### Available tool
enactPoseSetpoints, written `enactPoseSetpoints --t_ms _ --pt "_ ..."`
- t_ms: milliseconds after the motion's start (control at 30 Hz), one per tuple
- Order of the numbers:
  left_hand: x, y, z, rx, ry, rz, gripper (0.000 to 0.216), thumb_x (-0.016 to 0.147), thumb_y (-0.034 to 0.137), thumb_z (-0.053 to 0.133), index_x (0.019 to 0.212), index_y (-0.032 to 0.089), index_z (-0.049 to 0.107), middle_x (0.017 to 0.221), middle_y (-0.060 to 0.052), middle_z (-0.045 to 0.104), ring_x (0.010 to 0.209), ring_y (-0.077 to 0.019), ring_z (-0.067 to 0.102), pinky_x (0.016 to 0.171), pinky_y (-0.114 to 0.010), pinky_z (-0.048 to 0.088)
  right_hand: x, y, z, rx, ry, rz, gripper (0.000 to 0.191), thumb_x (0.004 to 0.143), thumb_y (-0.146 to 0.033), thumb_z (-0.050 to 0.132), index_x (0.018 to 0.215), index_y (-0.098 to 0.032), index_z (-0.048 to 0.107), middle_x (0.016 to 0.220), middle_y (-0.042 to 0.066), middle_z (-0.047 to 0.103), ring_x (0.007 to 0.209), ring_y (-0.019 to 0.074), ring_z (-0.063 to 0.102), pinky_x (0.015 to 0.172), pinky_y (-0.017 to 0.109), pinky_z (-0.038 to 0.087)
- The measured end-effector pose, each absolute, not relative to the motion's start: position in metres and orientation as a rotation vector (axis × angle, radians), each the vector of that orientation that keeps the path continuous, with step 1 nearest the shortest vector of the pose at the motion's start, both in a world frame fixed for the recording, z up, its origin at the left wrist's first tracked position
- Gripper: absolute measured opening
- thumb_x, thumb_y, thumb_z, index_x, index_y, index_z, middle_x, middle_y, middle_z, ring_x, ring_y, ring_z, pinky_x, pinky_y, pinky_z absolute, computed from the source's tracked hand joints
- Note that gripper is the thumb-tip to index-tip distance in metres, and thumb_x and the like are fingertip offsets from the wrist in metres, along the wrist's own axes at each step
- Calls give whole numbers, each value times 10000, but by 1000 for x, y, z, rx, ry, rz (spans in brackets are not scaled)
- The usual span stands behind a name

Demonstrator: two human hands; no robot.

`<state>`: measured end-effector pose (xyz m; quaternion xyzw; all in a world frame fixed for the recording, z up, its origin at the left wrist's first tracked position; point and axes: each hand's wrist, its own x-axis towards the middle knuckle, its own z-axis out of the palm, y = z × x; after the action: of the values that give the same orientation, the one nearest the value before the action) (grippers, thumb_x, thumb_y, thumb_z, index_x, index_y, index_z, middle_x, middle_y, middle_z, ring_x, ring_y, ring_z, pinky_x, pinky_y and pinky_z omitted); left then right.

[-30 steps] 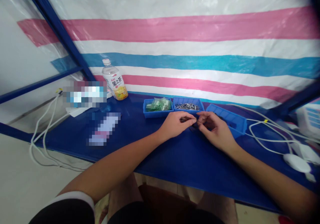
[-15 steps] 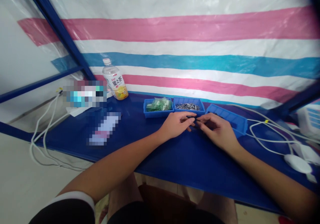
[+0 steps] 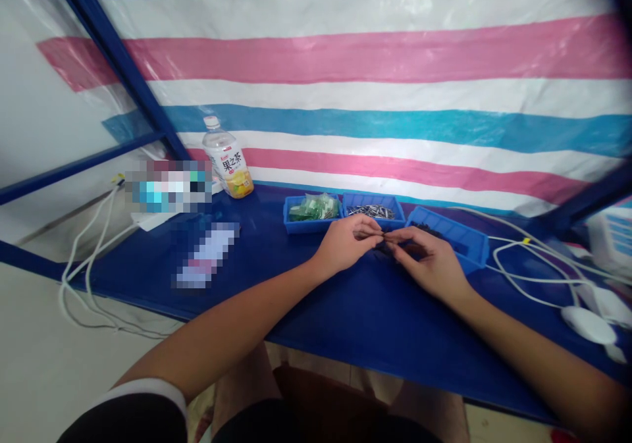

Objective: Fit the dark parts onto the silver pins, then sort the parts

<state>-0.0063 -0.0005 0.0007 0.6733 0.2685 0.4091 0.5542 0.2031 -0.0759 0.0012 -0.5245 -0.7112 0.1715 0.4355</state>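
Note:
My left hand (image 3: 348, 239) and my right hand (image 3: 429, 259) meet fingertip to fingertip above the blue tabletop, both closed in a pinch. Between and just under the fingertips a small black piece (image 3: 384, 249) shows in part; the fingers cover most of it, so its kind is unclear. Right behind my left hand stands a blue tray (image 3: 402, 211) of small silver metal pieces (image 3: 370, 212). Behind my right hand lies a larger blue tray (image 3: 469, 242) with dark pieces (image 3: 427, 230) inside, partly hidden by that hand.
A third blue tray (image 3: 313, 228) holds green plastic packets (image 3: 318, 207). Farther left stand a drink bottle (image 3: 230, 163) and a blurred-out flat item (image 3: 207, 255). White cables (image 3: 523, 278) and a round white device (image 3: 589, 324) lie at the right. Striped sheeting (image 3: 345, 94) hangs behind.
My fingertips have drawn together, and the black piece, clearer between them before, is now mostly covered. The trays and bottle stay where they were.

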Motion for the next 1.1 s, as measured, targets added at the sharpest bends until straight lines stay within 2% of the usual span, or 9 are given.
enactPoseSetpoints --t_ms 133,233,300,467,667,867,1100 --pt "-6 -3 4 1530 667 988 265 833 131 844 994 164 635 1037 -108 808 948 -210 810 929 -395 635 202 -76 -2 -1324 -1662 497 243 992 -440 737 1155 -260 756 1080 72 790 854 236 768 690 368 655" --pt "-6 -5 7 1522 685 965 290 812 99 842 985 160 618 1030 -104 797 894 -193 802 854 -353 631 202 -77 1 -1301 -1621 491 323 973 -455 762 1224 -257 716 1030 67 766 876 239 753 692 360 644" --pt "-6 -5 7 1526 674 945 286 800 67 831 973 154 620 1008 -100 792 882 -184 794 842 -341 626 201 -77 4 -1272 -1666 461 298 972 -452 764 1192 -254 728 1021 68 756 880 239 740 700 361 635" --pt "-7 -3 6 1551 629 933 294 783 34 834 982 142 646 968 -94 792 856 -169 778 847 -341 631 202 -77 8 -1308 -1792 406 174 995 -416 726 1024 -253 782 1019 70 786 861 240 741 700 366 607" --pt "-6 -3 6 1539 602 940 272 805 40 830 1007 126 670 968 -97 803 874 -168 787 859 -335 641 202 -76 3 -1391 -1734 497 195 969 -433 741 1032 -252 778 1013 64 805 827 239 742 685 360 599" --pt "-4 -4 4 1519 579 931 265 810 11 802 1015 123 677 972 -95 804 867 -162 789 872 -339 645 205 -72 -6 -1273 -1646 698 212 957 -441 765 1054 -257 721 1039 77 777 903 244 743 780 379 629" --pt "-4 -3 4 1511 543 947 233 842 92 832 1030 123 697 1014 -109 802 939 -176 788 948 -372 628 205 -71 -6 -1175 -1568 816 271 929 -445 809 1076 -255 682 1001 77 753 909 234 736 790 371 630"
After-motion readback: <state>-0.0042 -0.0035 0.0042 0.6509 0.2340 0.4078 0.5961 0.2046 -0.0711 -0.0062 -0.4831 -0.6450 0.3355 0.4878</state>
